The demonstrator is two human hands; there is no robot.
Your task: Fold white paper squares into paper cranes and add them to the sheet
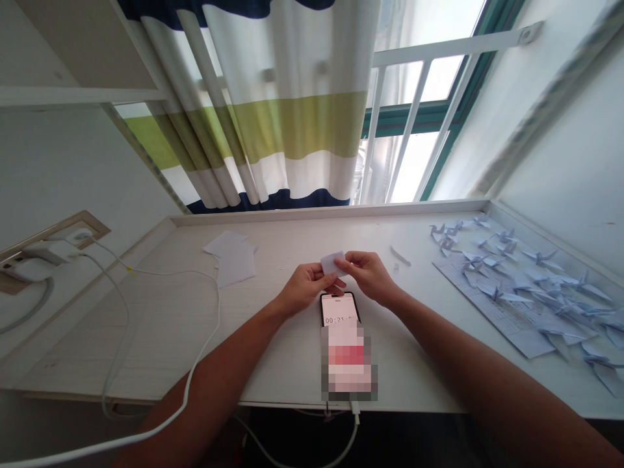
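Observation:
A small folded piece of white paper is held up between my two hands, just above the far end of a phone. My left hand grips its left and lower side, with the thumb along the bottom. On the right edge, my right hand pinches it between thumb and fingers. The phone lies flat below the hands and shows a running-time display; its lower part is blurred out. Several loose white paper sheets lie left of my left hand.
Many folded paper cranes cover the right side of the white desk, some on a printed sheet. Paper scraps lie right of my hands. A white cable crosses my left arm from the wall sockets.

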